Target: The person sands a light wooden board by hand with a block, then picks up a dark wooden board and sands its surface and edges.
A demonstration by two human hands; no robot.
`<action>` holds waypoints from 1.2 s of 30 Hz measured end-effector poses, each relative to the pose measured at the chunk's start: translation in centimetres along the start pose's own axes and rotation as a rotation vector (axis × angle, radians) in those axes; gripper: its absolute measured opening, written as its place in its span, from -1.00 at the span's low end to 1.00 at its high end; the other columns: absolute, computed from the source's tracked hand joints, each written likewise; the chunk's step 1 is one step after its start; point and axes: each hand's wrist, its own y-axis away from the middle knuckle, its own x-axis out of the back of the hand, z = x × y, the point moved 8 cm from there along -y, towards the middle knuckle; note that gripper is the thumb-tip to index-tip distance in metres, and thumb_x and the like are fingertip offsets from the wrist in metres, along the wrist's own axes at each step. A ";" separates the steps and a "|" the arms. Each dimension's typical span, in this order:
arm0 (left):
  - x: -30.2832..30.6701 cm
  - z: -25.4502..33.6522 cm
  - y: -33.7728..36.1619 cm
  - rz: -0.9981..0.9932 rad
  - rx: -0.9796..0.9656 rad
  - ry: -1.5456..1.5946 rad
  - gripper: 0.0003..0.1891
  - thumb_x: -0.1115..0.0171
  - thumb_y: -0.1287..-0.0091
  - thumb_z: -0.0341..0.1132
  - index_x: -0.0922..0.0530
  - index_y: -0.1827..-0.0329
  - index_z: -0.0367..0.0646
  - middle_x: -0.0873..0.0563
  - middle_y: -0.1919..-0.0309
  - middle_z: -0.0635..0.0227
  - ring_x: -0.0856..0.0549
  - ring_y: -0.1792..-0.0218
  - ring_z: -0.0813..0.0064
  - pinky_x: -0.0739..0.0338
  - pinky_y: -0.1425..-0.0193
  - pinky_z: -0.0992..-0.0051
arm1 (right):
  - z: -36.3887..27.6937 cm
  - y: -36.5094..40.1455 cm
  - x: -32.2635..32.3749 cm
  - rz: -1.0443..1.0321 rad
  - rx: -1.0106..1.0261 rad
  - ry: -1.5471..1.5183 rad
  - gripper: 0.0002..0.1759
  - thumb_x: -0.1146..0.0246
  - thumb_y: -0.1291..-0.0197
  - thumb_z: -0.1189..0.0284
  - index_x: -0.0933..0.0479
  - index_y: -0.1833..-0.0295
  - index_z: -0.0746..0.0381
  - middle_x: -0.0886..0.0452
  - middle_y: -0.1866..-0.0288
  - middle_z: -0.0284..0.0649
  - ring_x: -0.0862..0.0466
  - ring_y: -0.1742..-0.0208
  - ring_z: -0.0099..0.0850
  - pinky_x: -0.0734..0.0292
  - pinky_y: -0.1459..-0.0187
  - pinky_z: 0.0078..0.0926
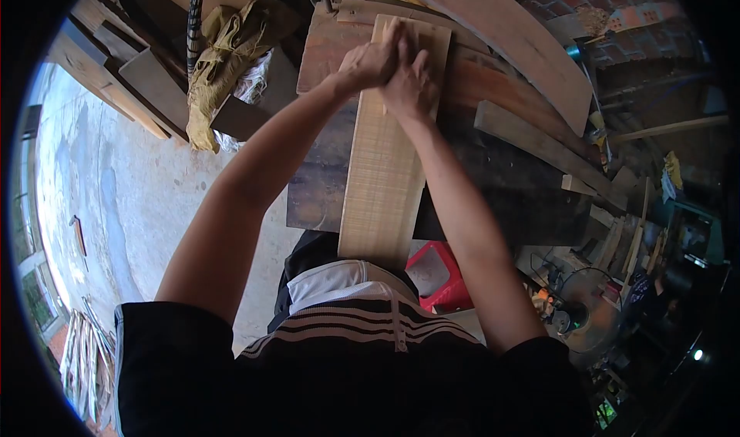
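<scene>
Your board lies lengthwise across the worktop, its near end jutting past the edge towards your waist. Both your hands are together at its far end. The left hand looks bent over with its fingers curled, and the right hand sits right against it, its fingers bent too. Something narrow and pale shows by your fingers, but you can't tell from here whether either grip is closed on it, or how far open each one is.

With your arms reaching this far, let your weight come through both palms evenly, wrists firm and elbows slightly soft, so that the board doesn't rock or skew. Mind its overhang: pressure near that end could tip it. Hold your fingertips clear of the side edges, where splinters may catch. On your right, the narrow plank and the small wood block lie apart from the board; give your right forearm room there. The red stool is below, beyond the worktop's near edge.
</scene>
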 end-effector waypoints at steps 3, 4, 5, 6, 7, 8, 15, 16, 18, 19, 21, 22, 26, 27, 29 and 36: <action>-2.6 0.9 10.7 -0.139 0.009 -0.036 -0.18 0.05 -0.44 -0.18 0.27 -0.65 -0.11 -0.72 0.14 -0.24 -0.73 0.14 -0.23 -0.61 0.04 -0.02 | -1.0 10.2 1.8 -0.178 0.010 0.015 0.04 -0.43 -0.04 0.27 -0.06 -0.62 -0.03 -0.39 0.01 0.02 -0.64 0.12 0.00 -0.64 0.27 -0.02; -3.8 0.8 14.5 -0.120 0.000 -0.087 -0.10 -0.05 -0.38 -0.25 0.31 -0.65 -0.18 -0.71 0.11 -0.20 -0.73 0.11 -0.18 -0.63 0.09 0.01 | -1.3 14.0 2.5 -0.279 -0.001 0.018 0.05 -0.43 -0.02 0.28 -0.06 -0.63 -0.04 -0.36 0.04 -0.01 -0.62 0.14 -0.01 -0.64 0.27 -0.05; -4.6 1.4 18.4 -0.167 0.004 -0.079 -0.05 -0.11 -0.33 -0.29 0.33 -0.63 -0.28 -0.69 0.06 -0.20 -0.71 0.06 -0.15 -0.65 0.10 0.04 | -1.8 17.4 3.6 -0.284 0.064 0.014 0.09 -0.44 0.00 0.27 -0.03 -0.64 -0.01 -0.34 0.04 -0.02 -0.59 0.11 -0.04 -0.62 0.27 -0.08; -5.5 1.5 21.7 -0.176 -0.018 -0.054 -0.03 -0.12 -0.32 -0.31 0.33 -0.63 -0.31 -0.70 0.07 -0.19 -0.71 0.07 -0.14 -0.65 0.12 0.04 | -2.1 20.3 4.5 -0.232 0.168 0.022 0.12 -0.44 0.02 0.25 -0.02 -0.65 0.03 -0.34 0.06 -0.02 -0.55 0.09 -0.06 -0.59 0.26 -0.11; -6.3 1.4 24.2 -0.182 -0.038 -0.028 -0.02 -0.14 -0.30 -0.33 0.33 -0.62 -0.34 -0.70 0.08 -0.18 -0.70 0.08 -0.13 -0.65 0.13 0.04 | -2.1 22.8 4.5 -0.318 0.162 -0.016 0.10 -0.43 0.03 0.26 -0.05 -0.64 0.07 -0.35 0.08 -0.02 -0.54 0.09 -0.08 -0.57 0.25 -0.12; -6.3 1.8 25.9 -0.198 -0.042 -0.012 -0.03 -0.13 -0.31 -0.33 0.33 -0.62 -0.35 -0.70 0.09 -0.18 -0.70 0.08 -0.12 -0.65 0.15 0.04 | -2.4 23.9 5.4 -0.330 0.173 -0.041 0.08 -0.43 0.04 0.28 -0.09 -0.63 0.07 -0.36 0.10 -0.03 -0.53 0.11 -0.09 -0.57 0.23 -0.15; -4.9 0.1 19.5 -0.183 -0.071 -0.073 -0.04 -0.10 -0.34 -0.31 0.36 -0.64 -0.24 -0.68 0.10 -0.15 -0.71 0.14 -0.13 -0.63 0.21 0.04 | -2.4 17.4 3.9 -0.310 0.156 -0.017 0.00 -0.43 0.00 0.27 -0.16 -0.58 0.07 -0.36 0.10 -0.06 -0.54 0.09 -0.13 -0.62 0.33 -0.21; -3.8 0.0 17.5 -0.106 -0.144 -0.036 -0.02 -0.11 -0.34 -0.30 0.38 -0.65 -0.15 -0.68 0.09 -0.16 -0.71 0.14 -0.14 -0.63 0.21 0.04 | -2.7 15.0 4.2 -0.277 0.156 -0.011 0.00 -0.42 -0.04 0.26 -0.13 -0.61 0.06 -0.36 0.10 -0.05 -0.58 0.11 -0.13 -0.62 0.43 -0.25; -2.5 -0.7 12.4 -0.140 -0.096 -0.130 -0.03 -0.11 -0.36 -0.25 0.38 -0.66 -0.12 -0.69 0.08 -0.17 -0.73 0.15 -0.15 -0.63 0.21 0.02 | -2.3 10.6 2.7 -0.240 0.113 -0.014 0.08 -0.42 -0.06 0.27 -0.01 -0.66 0.02 -0.37 0.08 -0.03 -0.63 0.22 -0.09 -0.64 0.45 -0.20; -1.8 -1.2 9.7 -0.084 -0.110 -0.082 -0.05 -0.08 -0.39 -0.21 0.38 -0.66 -0.11 -0.70 0.08 -0.18 -0.74 0.20 -0.16 -0.63 0.23 0.00 | -2.0 8.2 1.9 -0.182 0.112 -0.012 0.09 -0.44 -0.03 0.26 -0.02 -0.65 0.02 -0.38 0.07 -0.02 -0.64 0.21 -0.08 -0.65 0.44 -0.18; -0.2 -1.8 4.0 -0.070 -0.036 -0.139 -0.11 -0.02 -0.41 -0.15 0.31 -0.66 -0.05 -0.73 0.17 -0.22 -0.74 0.22 -0.19 -0.61 0.19 -0.05 | -1.6 2.9 0.8 -0.166 0.081 -0.022 0.08 -0.46 -0.02 0.25 -0.04 -0.63 0.00 -0.40 0.00 0.04 -0.68 0.12 0.01 -0.67 0.37 -0.08; 0.7 -2.0 1.4 -0.032 0.008 -0.118 -0.15 0.00 -0.43 -0.15 0.28 -0.66 0.02 -0.73 0.18 -0.25 -0.73 0.18 -0.24 -0.60 0.11 -0.08 | -1.5 0.2 0.1 -0.162 0.076 -0.001 0.08 -0.47 0.00 0.26 -0.05 -0.62 0.00 -0.42 -0.03 0.06 -0.70 0.13 0.02 -0.67 0.34 -0.06; 2.5 -3.0 -4.3 0.032 0.006 -0.103 -0.25 0.12 -0.47 -0.06 0.20 -0.64 0.05 -0.73 0.08 -0.21 -0.71 0.03 -0.24 -0.54 -0.07 -0.07 | -0.7 -5.6 -2.0 -0.107 0.134 -0.031 0.05 -0.42 -0.06 0.21 -0.01 -0.62 -0.02 -0.43 -0.11 0.12 -0.70 0.04 0.08 -0.68 0.18 -0.01; 2.4 -3.0 -4.6 0.028 0.033 -0.093 -0.27 0.14 -0.48 -0.05 0.18 -0.64 0.05 -0.73 0.06 -0.22 -0.70 0.00 -0.24 -0.53 -0.11 -0.07 | -0.6 -5.9 -2.2 -0.128 0.138 -0.054 0.05 -0.41 -0.07 0.20 0.01 -0.62 -0.05 -0.43 -0.13 0.12 -0.68 0.00 0.10 -0.67 0.15 0.01; 1.5 -2.4 -3.5 0.034 0.067 -0.102 -0.28 0.16 -0.49 -0.03 0.18 -0.64 0.06 -0.72 0.04 -0.22 -0.70 -0.03 -0.23 -0.53 -0.14 -0.05 | -0.4 -4.5 -2.1 -0.140 0.095 -0.039 0.04 -0.40 -0.08 0.19 0.01 -0.62 -0.07 -0.42 -0.14 0.12 -0.67 -0.03 0.12 -0.65 0.11 0.05; -3.9 2.2 11.5 -0.138 0.074 -0.109 -0.19 0.10 -0.47 -0.17 0.32 -0.65 -0.03 -0.73 0.18 -0.27 -0.74 0.16 -0.25 -0.62 0.05 -0.05 | 0.3 11.2 3.1 -0.208 0.010 -0.013 0.06 -0.44 -0.03 0.28 -0.03 -0.62 -0.05 -0.39 -0.06 0.04 -0.59 -0.05 0.08 -0.66 0.14 0.00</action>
